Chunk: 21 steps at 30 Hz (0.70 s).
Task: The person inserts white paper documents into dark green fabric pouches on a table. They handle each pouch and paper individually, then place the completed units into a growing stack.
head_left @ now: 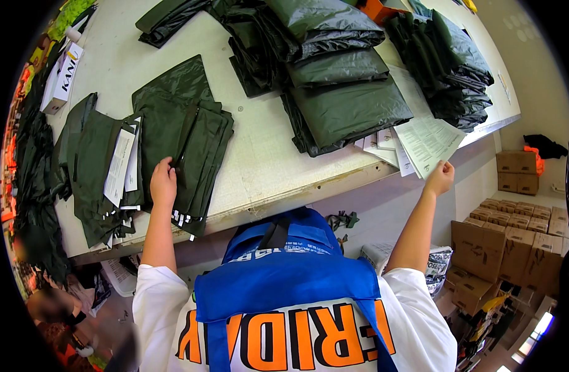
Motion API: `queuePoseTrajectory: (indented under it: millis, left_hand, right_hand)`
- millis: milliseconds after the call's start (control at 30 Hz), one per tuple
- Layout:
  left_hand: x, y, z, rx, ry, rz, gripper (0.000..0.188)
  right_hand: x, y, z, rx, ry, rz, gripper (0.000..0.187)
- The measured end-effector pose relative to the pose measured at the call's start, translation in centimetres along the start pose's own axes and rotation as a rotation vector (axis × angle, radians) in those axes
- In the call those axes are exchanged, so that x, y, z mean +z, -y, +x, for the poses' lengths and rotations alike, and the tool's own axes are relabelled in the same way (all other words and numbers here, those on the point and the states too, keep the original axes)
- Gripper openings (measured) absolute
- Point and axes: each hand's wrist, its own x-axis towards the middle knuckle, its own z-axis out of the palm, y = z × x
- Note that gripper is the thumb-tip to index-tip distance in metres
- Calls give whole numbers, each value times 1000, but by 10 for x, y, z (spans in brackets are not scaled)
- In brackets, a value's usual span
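My right hand (440, 178) pinches the lower corner of a printed paper sheet (428, 141) by the table's front edge. More white sheets (383, 144) lie beneath it, partly under a pile of folded, shiny dark green garments (352, 110). On the left, my left hand (164, 181) rests on a stack of flat dark green fabric pieces (200, 152), its fingers lying on the cloth and holding nothing that I can see. Beside that hand, another dark green stack (92, 161) has white printed slips (119, 167) on it. Small white tags stick out along the stacks' near edges.
The pale worktable (266, 164) has a worn wooden front edge. A second folded garment pile (448, 68) stands at the far right, and a white box (62, 77) at the left edge. Cardboard cartons (514, 248) are stacked on the floor to the right. Dark cloth (36, 173) hangs at the left.
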Motion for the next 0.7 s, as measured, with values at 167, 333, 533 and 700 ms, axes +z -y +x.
queuePoseTrajectory:
  millis: [167,333,533,700]
  left_hand:
    - [-17,-26,3,139,15,117,42]
    - [-38,-32,-5,260,24,132,33]
    - [-56,-46,-6,222,-66,-8,30]
    - [-71,-45,3,169,-32,-30,38]
  right_hand:
    - [-35,-25,37,30,-223,423,19]
    - [-138,37,25,41,-309,619,21]
    - [-193,115,-18,30,-12,905,16]
    - [-122,194,-144,-81,661,569,4]
